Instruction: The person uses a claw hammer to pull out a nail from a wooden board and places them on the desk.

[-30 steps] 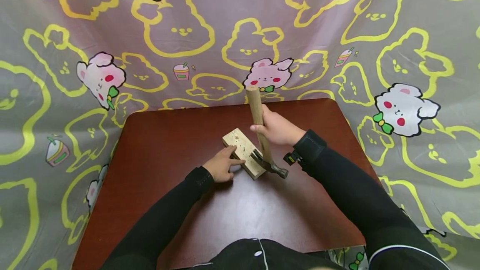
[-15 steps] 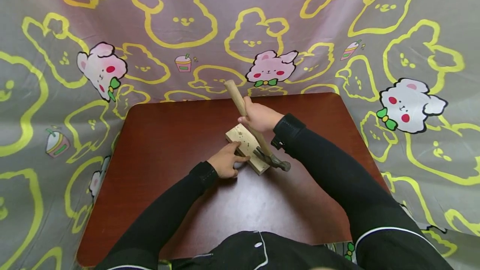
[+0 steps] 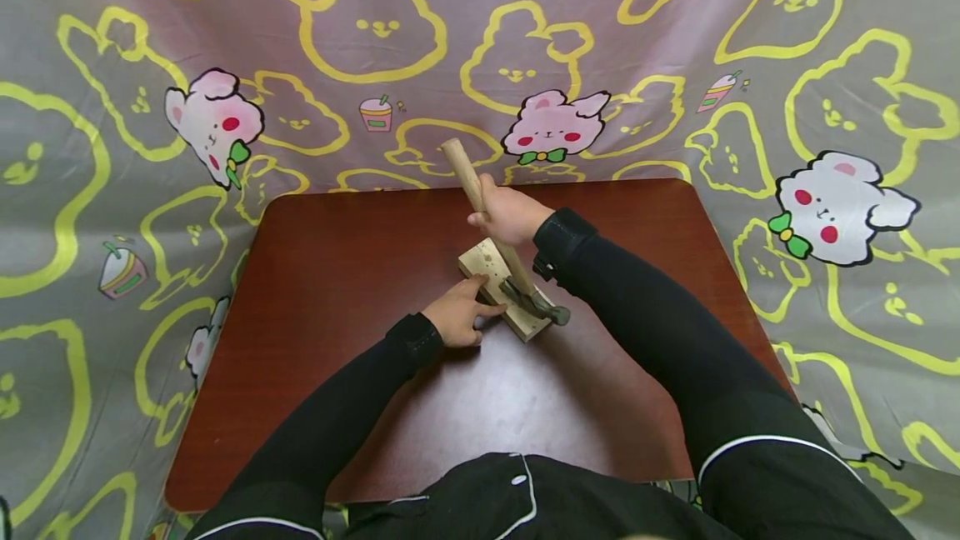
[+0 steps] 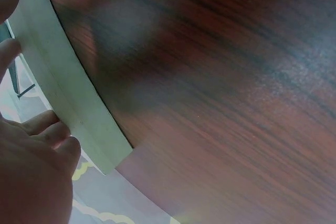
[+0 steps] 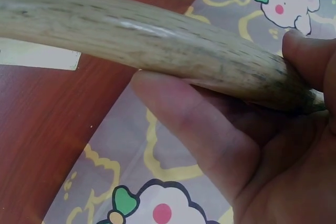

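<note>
**Bracing for Control**

Brace the block [image 3: 495, 267], lying on the table [image 3: 337, 273], with extended fingers [image 3: 491, 309] of the left hand [image 3: 453, 313]. Steer the hammer [image 3: 517, 267], grasped in the right hand [image 3: 513, 215], without jerking. Preferably space fingers clear of the claw [image 3: 517, 293].

a pale wooden block [image 3: 489, 263] lies on the reddish-brown table [image 3: 337, 273].

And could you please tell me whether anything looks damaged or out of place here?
The wooden block looks worn: dark spots, perhaps holes, mark its pale top face. It also lies askew on the table. Nothing appears spilled.
</note>
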A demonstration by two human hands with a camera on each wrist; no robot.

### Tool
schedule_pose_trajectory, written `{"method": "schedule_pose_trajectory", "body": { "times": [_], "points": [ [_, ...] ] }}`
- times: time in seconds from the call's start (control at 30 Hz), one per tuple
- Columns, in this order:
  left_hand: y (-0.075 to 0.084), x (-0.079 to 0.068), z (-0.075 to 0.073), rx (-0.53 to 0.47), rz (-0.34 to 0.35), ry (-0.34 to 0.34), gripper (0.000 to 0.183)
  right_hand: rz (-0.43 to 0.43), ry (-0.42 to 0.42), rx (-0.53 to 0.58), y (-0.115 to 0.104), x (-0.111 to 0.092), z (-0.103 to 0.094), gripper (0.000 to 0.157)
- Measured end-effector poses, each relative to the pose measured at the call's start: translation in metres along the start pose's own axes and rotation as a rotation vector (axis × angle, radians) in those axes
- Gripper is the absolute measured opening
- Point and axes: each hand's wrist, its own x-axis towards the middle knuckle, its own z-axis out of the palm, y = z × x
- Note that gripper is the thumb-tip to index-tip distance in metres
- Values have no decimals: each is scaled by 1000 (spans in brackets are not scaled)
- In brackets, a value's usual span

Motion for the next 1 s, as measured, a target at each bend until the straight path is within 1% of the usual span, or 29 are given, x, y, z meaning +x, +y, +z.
{"method": "schedule_pose_trajectory", "body": {
  "times": [0.17,0.37,0.5,0.7,0.93,1.0],
  "points": [
    [0,1,1,-10,2,8,70,5,16,12,0,2,-2,58],
    [-2,2,2,-6,-1,12,71,-12,43,11,-3,5,-2,66],
    [-2,2,3,-8,9,11,71,-23,64,3,-3,5,0,66],
    [-3,2,5,-18,5,8,70,-33,102,12,-2,0,1,67],
    [-5,3,5,-2,7,27,68,-46,126,39,0,-7,2,68],
    [-5,4,5,1,9,31,67,-51,145,49,2,-11,2,68]
  ]
}}
